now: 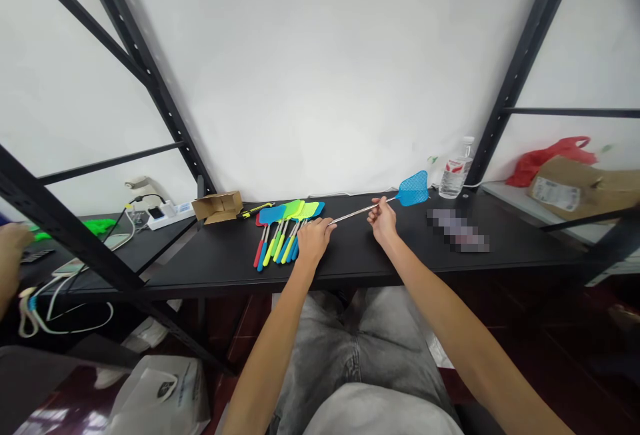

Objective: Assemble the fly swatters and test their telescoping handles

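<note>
Left hand [315, 238] grips and right hand [383, 222] pinches the swatter [411, 191], its long axis running eight o'clock to two, blue head [416, 186] just beyond the nearer right hand.

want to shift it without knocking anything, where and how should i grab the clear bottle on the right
Probably around the middle, at the label, coming from the front: the clear bottle stands upright, so its side faces you, with the wall behind, the shelf post to its right and the blue swatter's head to its left.
</note>
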Motion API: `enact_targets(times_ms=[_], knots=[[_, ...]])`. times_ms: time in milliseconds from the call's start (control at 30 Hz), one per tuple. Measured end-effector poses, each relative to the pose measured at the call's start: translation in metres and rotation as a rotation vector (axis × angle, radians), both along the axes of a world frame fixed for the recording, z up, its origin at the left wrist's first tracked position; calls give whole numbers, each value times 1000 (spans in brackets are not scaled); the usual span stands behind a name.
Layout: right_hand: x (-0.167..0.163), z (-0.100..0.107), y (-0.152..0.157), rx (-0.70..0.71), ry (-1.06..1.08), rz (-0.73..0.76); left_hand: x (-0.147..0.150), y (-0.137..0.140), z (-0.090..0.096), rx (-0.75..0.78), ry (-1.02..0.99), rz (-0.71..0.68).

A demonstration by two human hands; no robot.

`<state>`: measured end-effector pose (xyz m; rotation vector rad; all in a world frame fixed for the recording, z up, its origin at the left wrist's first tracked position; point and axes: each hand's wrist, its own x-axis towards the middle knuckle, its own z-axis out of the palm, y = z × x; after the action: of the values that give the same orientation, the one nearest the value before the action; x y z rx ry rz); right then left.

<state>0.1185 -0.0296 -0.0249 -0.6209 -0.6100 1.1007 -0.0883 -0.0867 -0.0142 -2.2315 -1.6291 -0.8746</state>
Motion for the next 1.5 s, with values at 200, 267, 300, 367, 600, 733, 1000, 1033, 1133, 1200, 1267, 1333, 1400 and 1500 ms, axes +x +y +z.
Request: enact_targets(times_ms=[200,267,300,367,600,733,1000,1033,1133,1200,1267,1333,1400,1500], knots=[[-1,-1,0,-24,-46,-14,-2,3,-2,-10,-9,-2],[-3,-1,0,-25,-70,1,-3,4,-2,1,-8,3],[-4,-1,-1,-25,-82,9,-3,5,-2,5,-6,6],[-4,-1,0,-27,-100,27,-3,5,-2,3,-3,11],[-6,-5,-1,7,-166,115,-2,2,1,-43,-5,22],[-15,-6,-5,53,-272,212,2,0,1,-47,-19,18],[-25,-5,-14,97,-452,336,5,-1,1,-55,-50,13],[-25,-4,-15,100,-463,344,5,-1,1,-51,-55,10],[-29,-2,-19,107,-491,391,7,-1,2,-38,-68,1],[-33,0,-22,111,-501,429,9,-2,2,-35,-75,-1],[-35,0,-23,110,-496,451,11,-2,3,-39,-75,-8],[-36,0,-22,103,-463,444,13,-1,3,-45,-71,-19],[-35,-1,-20,85,-400,396,13,-1,3,-44,-68,-27],[-31,-2,-16,79,-290,307,12,0,2,-29,-80,-13]])
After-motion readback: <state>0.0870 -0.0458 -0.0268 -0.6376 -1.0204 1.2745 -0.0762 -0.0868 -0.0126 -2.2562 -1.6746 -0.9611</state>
